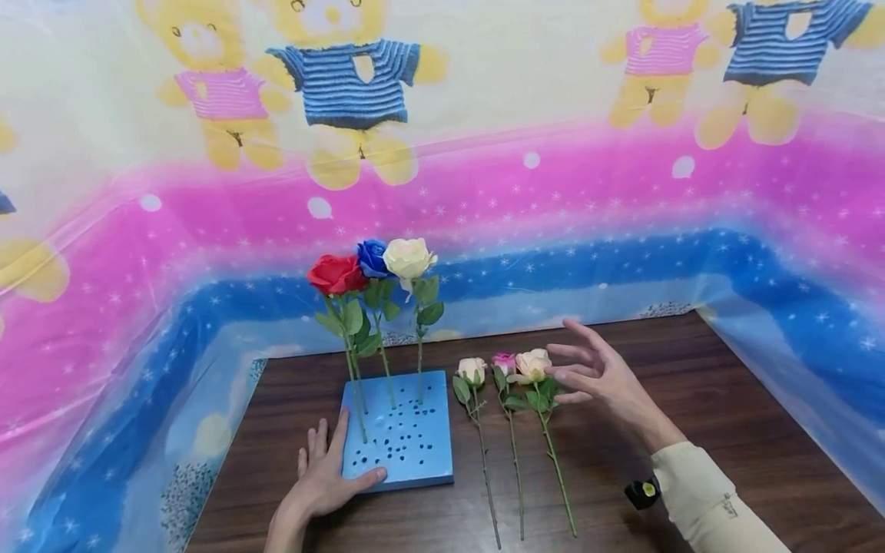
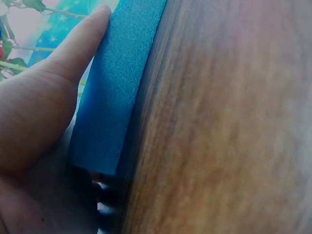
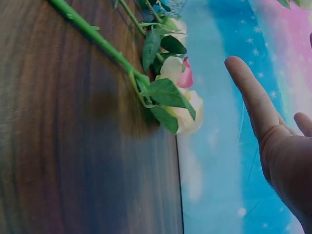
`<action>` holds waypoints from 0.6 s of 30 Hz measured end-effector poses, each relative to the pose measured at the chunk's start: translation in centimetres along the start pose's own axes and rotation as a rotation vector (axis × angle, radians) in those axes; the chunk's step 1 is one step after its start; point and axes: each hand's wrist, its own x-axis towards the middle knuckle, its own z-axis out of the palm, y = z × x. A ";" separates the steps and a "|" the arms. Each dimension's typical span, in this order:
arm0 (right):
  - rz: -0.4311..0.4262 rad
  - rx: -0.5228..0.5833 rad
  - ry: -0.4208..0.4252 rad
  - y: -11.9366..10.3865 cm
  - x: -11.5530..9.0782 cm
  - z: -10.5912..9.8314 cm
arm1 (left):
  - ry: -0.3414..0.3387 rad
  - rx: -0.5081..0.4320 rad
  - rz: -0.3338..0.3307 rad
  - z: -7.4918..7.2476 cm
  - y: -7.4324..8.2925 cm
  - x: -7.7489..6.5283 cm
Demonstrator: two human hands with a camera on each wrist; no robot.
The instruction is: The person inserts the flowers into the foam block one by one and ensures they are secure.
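A blue foam block (image 1: 408,430) dotted with holes lies flat at the left of the table. My left hand (image 1: 321,476) rests against its near left corner, thumb along the front edge and index finger along the left side. In the left wrist view the straight thumb (image 2: 80,46) lies by the block's edge. Standing upright in the block are a red rose (image 1: 336,274), a blue rose (image 1: 373,258) and a white rose (image 1: 410,258). My right hand (image 1: 601,372) hovers with spread fingers just right of a cream rose (image 1: 534,365), holding nothing.
Left of the cream rose lie a pink rose (image 1: 505,361) and a pale rose (image 1: 472,371), stems toward the near edge. The brown wooden table (image 1: 719,399) reaches back to a patterned cloth (image 1: 484,192) printed with teddy bears.
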 end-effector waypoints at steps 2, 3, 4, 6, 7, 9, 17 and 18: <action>0.006 0.004 0.006 0.1 -0.3 -0.1 | 0.001 -0.004 0.003 -0.1 0.0 0.0; 0.013 0.004 0.011 0.1 -0.5 -0.1 | 0.003 -0.007 0.005 -0.1 0.1 -0.1; 0.021 0.002 0.015 0.2 -0.6 -0.1 | 0.004 -0.009 0.008 -0.2 0.0 -0.1; 0.036 0.001 0.017 0.5 -0.9 -0.1 | 0.011 -0.019 0.017 -0.2 0.0 -0.1; 0.047 -0.002 0.017 0.7 -1.1 0.0 | 0.016 -0.028 0.024 -0.2 0.0 -0.2; 0.065 -0.016 0.010 1.1 -1.5 0.1 | 0.027 -0.032 0.034 -0.1 -0.2 -0.2; 0.176 -0.062 0.021 2.9 -3.0 0.4 | 0.018 -0.013 0.012 0.1 0.0 -0.2; 0.189 -0.062 0.017 3.1 -3.1 0.5 | 0.014 -0.006 0.009 0.0 0.0 -0.2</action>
